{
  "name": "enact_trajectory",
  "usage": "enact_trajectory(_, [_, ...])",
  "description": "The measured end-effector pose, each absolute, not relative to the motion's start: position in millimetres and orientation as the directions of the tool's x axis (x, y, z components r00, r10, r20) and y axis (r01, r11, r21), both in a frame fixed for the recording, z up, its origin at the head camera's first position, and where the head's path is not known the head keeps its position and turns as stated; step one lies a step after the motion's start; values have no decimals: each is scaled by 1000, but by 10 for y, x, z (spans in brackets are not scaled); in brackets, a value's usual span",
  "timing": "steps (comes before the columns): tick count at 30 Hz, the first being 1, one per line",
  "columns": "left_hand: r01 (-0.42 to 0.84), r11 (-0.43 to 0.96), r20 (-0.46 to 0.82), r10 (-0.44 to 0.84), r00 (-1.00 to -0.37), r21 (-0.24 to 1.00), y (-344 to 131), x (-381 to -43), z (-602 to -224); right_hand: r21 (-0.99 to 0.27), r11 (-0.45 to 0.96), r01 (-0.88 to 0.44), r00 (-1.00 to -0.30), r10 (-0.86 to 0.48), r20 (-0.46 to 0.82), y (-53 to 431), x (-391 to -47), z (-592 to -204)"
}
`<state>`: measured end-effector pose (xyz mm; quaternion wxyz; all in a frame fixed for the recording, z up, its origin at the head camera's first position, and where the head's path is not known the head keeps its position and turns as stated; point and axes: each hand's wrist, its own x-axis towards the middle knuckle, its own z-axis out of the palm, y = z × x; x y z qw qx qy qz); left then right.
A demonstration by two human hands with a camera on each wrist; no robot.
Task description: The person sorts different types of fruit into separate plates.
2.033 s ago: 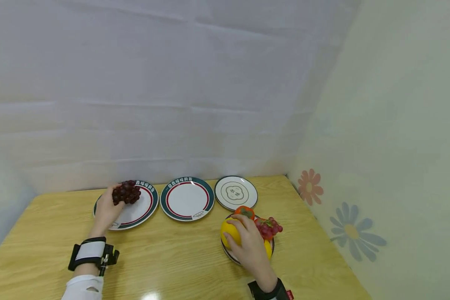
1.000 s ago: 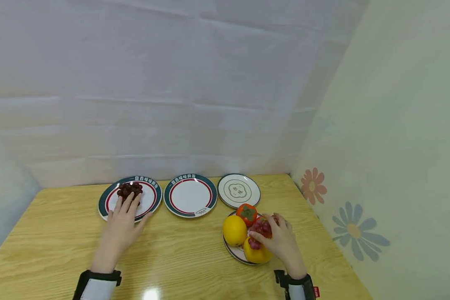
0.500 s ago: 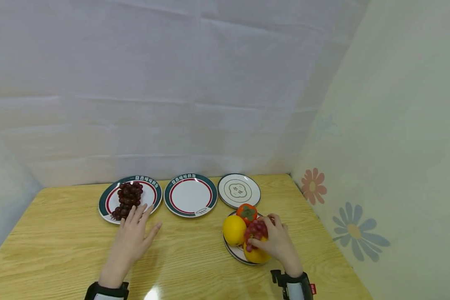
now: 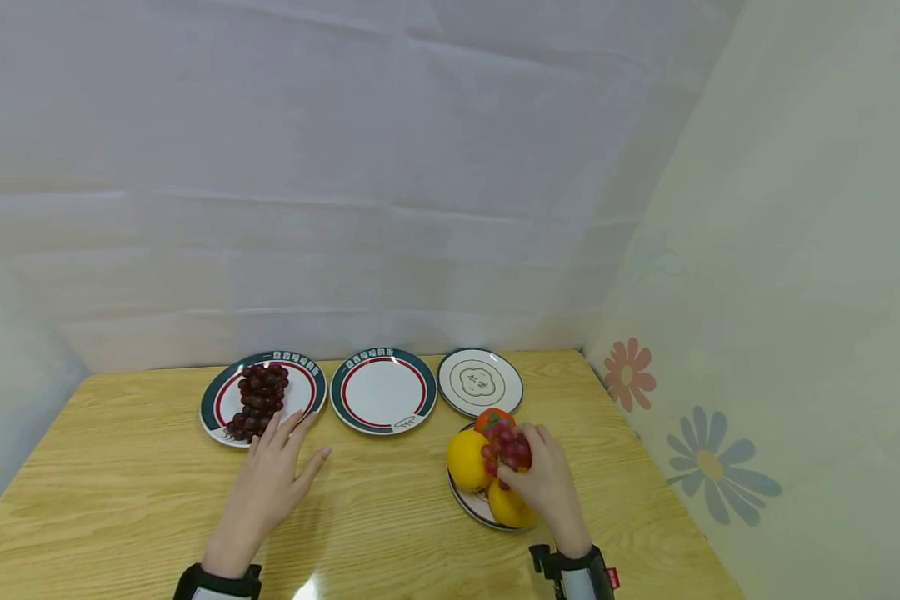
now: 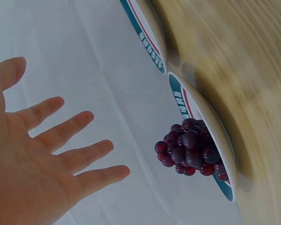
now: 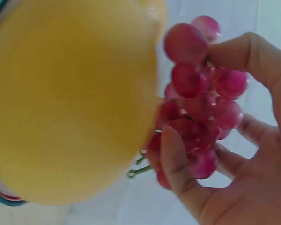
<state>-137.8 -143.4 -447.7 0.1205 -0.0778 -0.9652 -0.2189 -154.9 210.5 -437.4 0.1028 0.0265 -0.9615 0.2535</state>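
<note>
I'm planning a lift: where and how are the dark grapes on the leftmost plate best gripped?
Probably grip the dark grapes across their middle, from above, on the long sides: the bunch is longer than wide, its top is uncovered, and it rises above the rim of its plate.

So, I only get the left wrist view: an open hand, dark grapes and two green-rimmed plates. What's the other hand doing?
Observer: The right hand holds a bunch of red grapes with its fingers.
Operator: Ooh! What else is close to it?
Observer: An orange persimmon and two yellow fruits.
Operator: And is there a plate I can't see?
Observer: Yes, a white plate with a dark rim and a cloud-shaped drawing, just beyond the persimmon.
</note>
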Motion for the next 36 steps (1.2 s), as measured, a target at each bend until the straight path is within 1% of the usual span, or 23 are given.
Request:
enact_trajectory(2, [223, 887, 274, 116, -955, 405, -1408, -1364, -4446, -488, 855, -175, -956, -29, 293, 2028, -1523, -4285])
enact_trajectory(5, [267, 879, 298, 151, -942, 396, -1347, -1346, -4402, -491, 821, -292, -921, -102, 376, 1846, -1466, -4147])
enact_trajectory(9, [345, 856, 351, 209, -913, 386, -1230, -1337, -4385, -484, 772, -413, -888, -221, 404, 1555, -1380, -4058])
enact_trajectory(12, [428, 820, 397, 274, -876, 380, -1125, -1330, -4380, -453, 741, -496, -853, -316, 416, 1356, -1328, -4072])
enact_trajectory(13, [464, 805, 411, 306, -858, 369, -1089, -1330, -4382, -448, 727, -520, -841, -346, 415, 1300, -1310, -4084])
enact_trajectory(15, [559, 757, 459, 385, -800, 339, -1019, -1337, -4388, -444, 697, -563, -819, -399, 413, 1207, -1279, -4116])
enact_trajectory(18, [697, 661, 539, 492, -684, 280, -918, -1365, -4419, -460, 649, -605, -795, -462, 394, 1115, -1243, -4159])
enact_trajectory(20, [753, 610, 580, 528, -620, 249, -862, -1379, -4446, -480, 623, -618, -787, -487, 380, 1083, -1237, -4188])
enact_trajectory(22, [773, 585, 606, 530, -594, 246, -820, -1386, -4463, -521, 606, -602, -798, -491, 350, 1061, -1233, -4200])
enact_trajectory(24, [769, 587, 613, 517, -598, 256, -796, -1387, -4470, -566, 603, -561, -824, -473, 313, 1048, -1232, -4204])
enact_trajectory(26, [757, 589, 609, 498, -617, 285, -785, -1394, -4472, -595, 611, -522, -848, -449, 282, 1050, -1230, -4201])
enact_trajectory(28, [734, 589, 585, 479, -654, 338, -786, -1409, -4480, -591, 640, -491, -867, -421, 265, 1060, -1228, -4193])
enact_trajectory(31, [667, 606, 539, 420, -731, 433, -827, -1467, -4493, -542, 698, -468, -884, -380, 273, 1092, -1231, -4178])
enact_trajectory(33, [579, 654, 499, 336, -799, 487, -890, -1542, -4503, -518, 727, -451, -892, -352, 283, 1124, -1242, -4172])
enact_trajectory(36, [390, 765, 447, 151, -882, 512, -1057, -1706, -4498, -527, 735, -427, -903, -320, 286, 1189, -1265, -4173])
